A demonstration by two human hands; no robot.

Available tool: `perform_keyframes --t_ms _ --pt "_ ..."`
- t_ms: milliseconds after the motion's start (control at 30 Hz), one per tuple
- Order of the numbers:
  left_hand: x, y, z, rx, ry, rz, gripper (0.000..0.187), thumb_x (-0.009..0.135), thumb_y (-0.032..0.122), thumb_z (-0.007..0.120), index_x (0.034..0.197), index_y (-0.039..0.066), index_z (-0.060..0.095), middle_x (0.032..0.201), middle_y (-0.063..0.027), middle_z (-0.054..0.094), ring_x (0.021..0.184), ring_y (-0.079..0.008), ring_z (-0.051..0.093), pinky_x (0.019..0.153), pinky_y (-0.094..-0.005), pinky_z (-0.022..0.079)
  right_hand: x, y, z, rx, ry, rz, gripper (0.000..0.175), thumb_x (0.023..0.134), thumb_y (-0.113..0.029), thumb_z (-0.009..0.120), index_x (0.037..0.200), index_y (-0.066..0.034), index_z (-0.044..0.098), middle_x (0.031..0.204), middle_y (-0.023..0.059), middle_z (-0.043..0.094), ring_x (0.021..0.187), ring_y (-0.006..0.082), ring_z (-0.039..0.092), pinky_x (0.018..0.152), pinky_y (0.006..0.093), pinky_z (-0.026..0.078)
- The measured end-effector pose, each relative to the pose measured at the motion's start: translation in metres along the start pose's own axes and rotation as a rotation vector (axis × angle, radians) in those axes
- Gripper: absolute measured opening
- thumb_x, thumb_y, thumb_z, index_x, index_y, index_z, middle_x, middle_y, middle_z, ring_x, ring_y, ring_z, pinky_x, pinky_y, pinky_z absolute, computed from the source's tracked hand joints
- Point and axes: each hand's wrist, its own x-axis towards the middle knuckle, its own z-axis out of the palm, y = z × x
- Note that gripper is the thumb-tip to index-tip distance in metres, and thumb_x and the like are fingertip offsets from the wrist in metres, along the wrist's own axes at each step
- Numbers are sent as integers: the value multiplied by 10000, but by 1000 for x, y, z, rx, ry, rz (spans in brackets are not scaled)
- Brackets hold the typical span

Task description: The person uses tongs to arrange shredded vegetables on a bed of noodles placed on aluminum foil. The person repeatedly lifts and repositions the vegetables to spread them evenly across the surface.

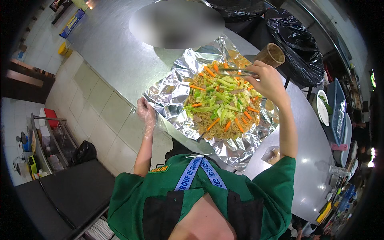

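My right hand (268,79) is bare and grips metal tongs (238,72), whose tips reach into the far side of a mound of noodles (204,123). Chopped cabbage (223,108) covers the middle of the mound, and carrot sticks (238,124) are scattered over and around it. Crumpled aluminium foil (171,93) spreads beneath the food on a steel table (108,45). At the table's near-left edge, my left hand (146,112) wears a clear plastic glove. Its fingers curl beside the foil's left corner; whether they pinch the foil is unclear.
A wooden cylindrical container (270,55) stands beyond my right hand, near black plastic bags (292,45). To the right are a white bowl (322,109) and a blue tray (336,111). An aluminium foil box (72,23) lies far left. A blurred oval hides the table's far part.
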Motion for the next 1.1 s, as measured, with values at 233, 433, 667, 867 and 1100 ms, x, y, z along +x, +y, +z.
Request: perform_keyframes --t_ms 233,433,667,867,1100 --pt "-2 17 0 -97 -10 19 198 869 198 628 907 5 605 693 -23 557 627 -107 489 583 -279 436 -4 -13 0 -210 -107 -235 184 707 -173 725 835 -50 679 876 85 630 858 281 633 715 405 519" --pt "-4 28 -2 -30 25 19 166 877 175 618 906 12 610 683 -25 553 619 -99 481 577 -272 432 3 -17 21 -278 -161 -220 235 710 -125 707 932 -56 681 875 81 612 850 283 615 710 405 494" --pt "-3 23 -1 44 43 59 151 879 160 613 907 12 609 672 -25 546 597 -99 469 560 -277 429 -14 -22 -25 -261 -134 -97 135 722 -129 681 796 -18 663 876 108 629 838 298 634 687 418 511" --pt "-3 16 1 -53 14 28 145 875 159 618 903 18 601 662 -14 526 591 -99 456 555 -276 426 -14 -24 -36 -140 -102 -129 139 727 -136 677 763 -3 654 835 119 629 817 313 635 680 426 508" --pt "-2 33 -4 64 14 41 135 879 155 613 904 22 601 667 -14 523 603 -95 455 557 -268 421 13 -21 20 -274 -242 -104 139 731 -140 671 819 -34 688 783 124 616 782 325 625 682 439 488"
